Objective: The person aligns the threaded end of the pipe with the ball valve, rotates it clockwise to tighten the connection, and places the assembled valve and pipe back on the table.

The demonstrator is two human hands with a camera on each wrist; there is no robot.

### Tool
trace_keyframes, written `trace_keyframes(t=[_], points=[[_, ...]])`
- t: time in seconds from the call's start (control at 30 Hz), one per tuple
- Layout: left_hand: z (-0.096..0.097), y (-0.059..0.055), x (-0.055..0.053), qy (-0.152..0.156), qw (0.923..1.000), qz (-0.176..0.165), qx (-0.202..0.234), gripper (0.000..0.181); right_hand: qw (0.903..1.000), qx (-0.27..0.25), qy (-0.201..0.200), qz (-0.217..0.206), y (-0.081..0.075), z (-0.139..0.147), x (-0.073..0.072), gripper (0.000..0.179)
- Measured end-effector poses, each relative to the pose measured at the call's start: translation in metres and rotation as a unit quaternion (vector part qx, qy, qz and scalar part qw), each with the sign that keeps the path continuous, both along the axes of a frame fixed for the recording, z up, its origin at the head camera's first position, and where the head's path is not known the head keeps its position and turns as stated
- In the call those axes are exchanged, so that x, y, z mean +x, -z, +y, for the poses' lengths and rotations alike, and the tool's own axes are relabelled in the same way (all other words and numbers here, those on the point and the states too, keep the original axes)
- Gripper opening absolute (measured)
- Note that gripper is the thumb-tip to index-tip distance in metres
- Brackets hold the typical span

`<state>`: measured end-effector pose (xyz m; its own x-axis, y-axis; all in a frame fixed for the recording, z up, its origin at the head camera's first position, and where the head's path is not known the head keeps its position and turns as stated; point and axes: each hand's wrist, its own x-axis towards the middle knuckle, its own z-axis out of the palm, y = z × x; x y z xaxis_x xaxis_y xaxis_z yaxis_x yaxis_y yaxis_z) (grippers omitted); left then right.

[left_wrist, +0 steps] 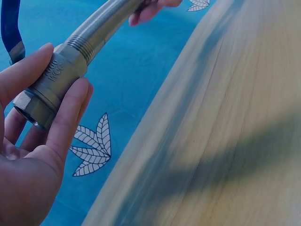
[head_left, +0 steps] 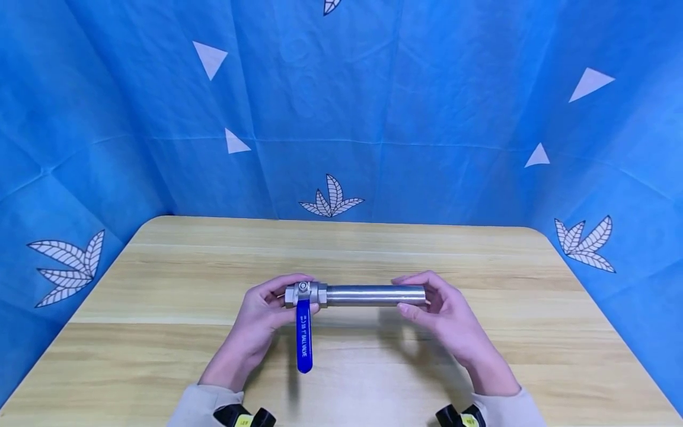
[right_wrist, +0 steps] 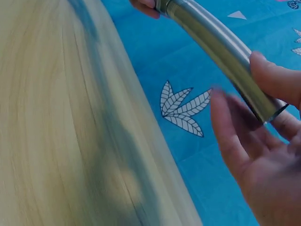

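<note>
My left hand (head_left: 257, 320) grips a steel ball valve (head_left: 321, 294) at its hexagonal end, thumb on one side and fingers on the other. Its blue lever handle (head_left: 304, 338) points toward me, with white lettering on it. A smooth steel pipe (head_left: 368, 295) runs rightward from the valve, held level above the table. In the left wrist view, threads (left_wrist: 81, 45) show where the pipe enters the valve. My right hand (head_left: 453, 320) curls round the pipe's free end, with the thumb on its near side and fingers beyond. The open pipe end (right_wrist: 275, 113) shows in the right wrist view.
The wooden table (head_left: 192, 273) has rounded far corners, and shadows of the hands and pipe fall on it. Blue cloth (head_left: 373, 107) with white triangles and leaf prints hangs behind and to both sides. Wrist devices sit at both pale sleeves (head_left: 509, 409).
</note>
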<state>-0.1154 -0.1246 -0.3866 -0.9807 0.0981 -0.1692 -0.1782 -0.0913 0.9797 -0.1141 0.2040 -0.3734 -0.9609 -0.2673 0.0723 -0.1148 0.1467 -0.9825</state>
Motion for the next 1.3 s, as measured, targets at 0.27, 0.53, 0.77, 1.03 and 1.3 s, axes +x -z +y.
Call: trace_keyframes(t=[0.27,0.53,0.77,1.03,1.3], points=[[0.0,-0.001,0.0,0.006,1.0,-0.001,0.001,0.054,0.9991,-0.002,0.036,0.023,-0.004,0.001,0.001,0.049],[0.001,-0.001,0.001,0.012,0.9999,0.004,-0.011,0.055,0.998,0.022,0.059,-0.009,-0.005,0.001,0.001,0.046],[0.0,-0.001,0.0,0.007,0.9999,0.005,-0.006,0.053,0.997,0.031,0.051,-0.048,-0.005,-0.003,0.001,0.036],[0.001,-0.003,0.0,-0.001,0.9999,-0.004,-0.013,0.053,0.9968,0.026,0.049,-0.058,-0.003,-0.011,0.0,0.033],[0.0,-0.004,0.001,-0.016,0.9996,-0.022,-0.004,0.053,0.9979,0.014,-0.02,-0.06,0.0,-0.007,0.0,0.053]])
